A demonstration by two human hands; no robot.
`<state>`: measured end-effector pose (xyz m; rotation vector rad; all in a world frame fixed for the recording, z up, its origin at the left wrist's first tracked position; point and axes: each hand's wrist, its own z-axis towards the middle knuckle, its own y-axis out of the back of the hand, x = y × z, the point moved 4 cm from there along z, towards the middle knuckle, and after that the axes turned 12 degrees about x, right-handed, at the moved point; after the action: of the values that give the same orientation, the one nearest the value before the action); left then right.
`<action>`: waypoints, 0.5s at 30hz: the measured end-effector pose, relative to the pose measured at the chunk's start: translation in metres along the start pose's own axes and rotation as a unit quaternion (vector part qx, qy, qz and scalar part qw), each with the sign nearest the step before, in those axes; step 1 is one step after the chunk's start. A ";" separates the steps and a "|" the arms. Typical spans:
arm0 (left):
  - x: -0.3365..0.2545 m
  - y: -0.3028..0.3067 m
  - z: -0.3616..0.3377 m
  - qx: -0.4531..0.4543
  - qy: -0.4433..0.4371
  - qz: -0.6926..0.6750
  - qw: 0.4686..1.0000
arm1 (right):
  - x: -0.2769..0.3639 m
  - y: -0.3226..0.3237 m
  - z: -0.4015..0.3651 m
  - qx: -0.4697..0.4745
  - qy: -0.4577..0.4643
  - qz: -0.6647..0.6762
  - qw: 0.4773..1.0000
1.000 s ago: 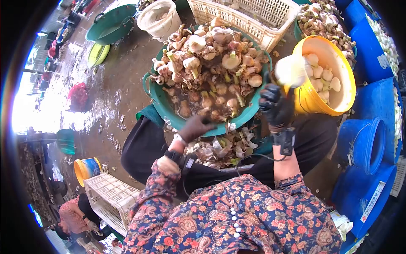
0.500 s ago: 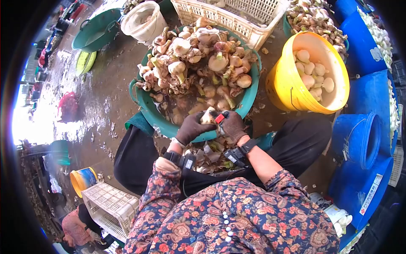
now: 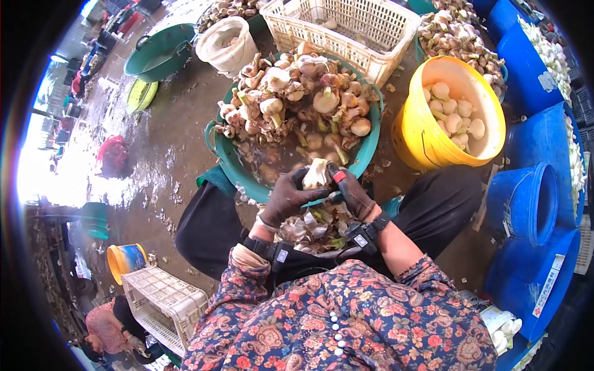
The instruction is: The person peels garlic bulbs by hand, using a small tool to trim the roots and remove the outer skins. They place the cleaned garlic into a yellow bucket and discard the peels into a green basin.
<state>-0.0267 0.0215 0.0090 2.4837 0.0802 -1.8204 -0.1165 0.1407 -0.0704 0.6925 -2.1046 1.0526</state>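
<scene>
Between my hands, over the near rim of a green tub [image 3: 224, 166], is a pale garlic bulb [image 3: 317, 174]. My left hand [image 3: 286, 195], in a dark glove, is closed around its left side. My gloved right hand [image 3: 355, 194] presses against the bulb's right side with its fingers bent. A red band shows on a finger of that hand; whether it also grips a small tool is hidden. Unpeeled garlic bulbs [image 3: 286, 93] are heaped in the tub, some lying in brownish water. Loose garlic skins [image 3: 309, 227] lie below my hands.
A yellow bucket [image 3: 405, 133] holding peeled bulbs stands right of the tub. Behind are a white crate [image 3: 356, 52] and a white bucket [image 3: 226, 59]. Blue barrels [image 3: 541, 142] line the right side. Another person [image 3: 108, 328] bends near a crate [image 3: 164, 297] at lower left.
My hands have drawn slightly nearer to my body with the garlic bulb, which now stands more upright and shows more of itself. The camera view has shifted a little.
</scene>
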 end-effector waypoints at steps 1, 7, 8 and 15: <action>-0.003 -0.006 -0.001 -0.012 -0.025 -0.054 0.998 | 0.017 -0.022 -0.015 0.049 -0.056 0.061 0.995; -0.022 0.002 -0.014 -0.167 -0.143 0.264 0.939 | 0.016 -0.017 -0.012 0.078 -0.091 -0.080 0.990; -0.027 0.007 -0.016 -0.168 -0.142 0.265 0.939 | 0.016 -0.015 -0.010 0.079 -0.092 -0.080 0.989; 0.013 0.005 -0.020 -0.045 0.016 0.207 0.977 | 0.054 -0.038 -0.028 0.119 -0.075 -0.594 0.792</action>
<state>-0.0038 0.0185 0.0024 2.2538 -0.3207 -1.5655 -0.1151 0.1353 0.0008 1.9095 -1.1541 0.4913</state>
